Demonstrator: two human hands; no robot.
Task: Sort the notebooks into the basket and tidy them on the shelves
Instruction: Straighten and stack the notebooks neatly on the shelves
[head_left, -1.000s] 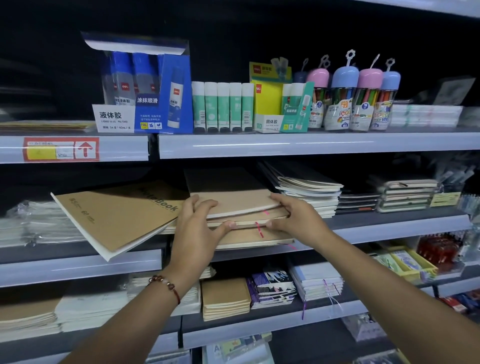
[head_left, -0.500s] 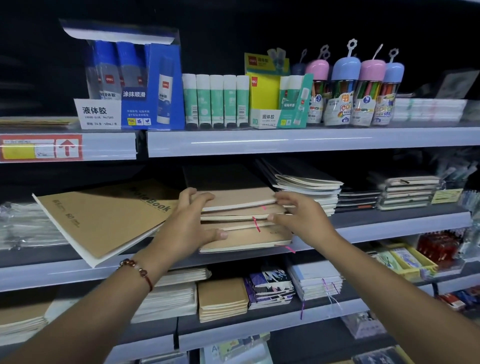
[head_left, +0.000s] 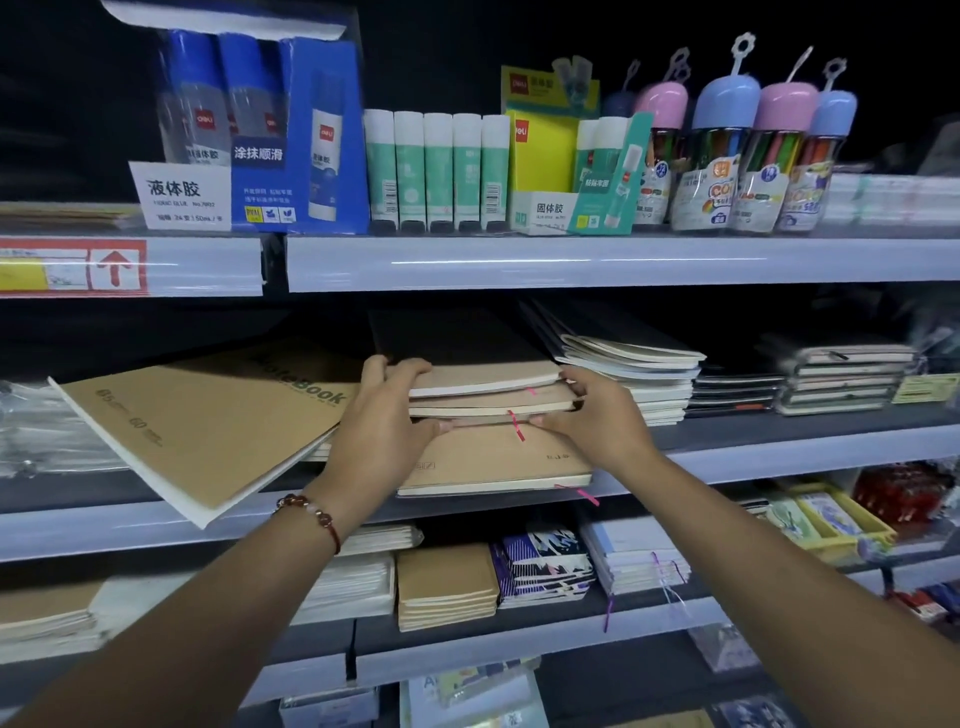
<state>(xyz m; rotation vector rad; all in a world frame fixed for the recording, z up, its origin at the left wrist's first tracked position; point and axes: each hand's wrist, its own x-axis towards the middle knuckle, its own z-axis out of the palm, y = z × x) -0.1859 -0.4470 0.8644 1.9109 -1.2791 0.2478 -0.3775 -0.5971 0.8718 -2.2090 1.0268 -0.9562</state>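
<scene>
A stack of kraft-brown notebooks (head_left: 488, 387) with pink ribbon markers lies on the middle shelf (head_left: 779, 447). My left hand (head_left: 387, 426) grips the left end of the upper notebooks, fingers over the top and thumb underneath. My right hand (head_left: 597, 410) grips their right end in the same way. The bottom notebook (head_left: 493, 462) of the pile juts out over the shelf's front edge. A large kraft notebook (head_left: 208, 421) printed "NoteBook" lies askew to the left, its corner hanging off the shelf. No basket is in view.
White-edged notebook piles (head_left: 639, 374) and dark-covered ones (head_left: 841, 374) sit to the right on the same shelf. Glue sticks (head_left: 436, 166) and pen tubs (head_left: 727, 150) fill the upper shelf. Small notebook stacks (head_left: 447, 587) line the lower shelf.
Both hands have shifted back along the stack and closed on the ends of the upper notebooks. The bottom notebook now sticks out further in front of them.
</scene>
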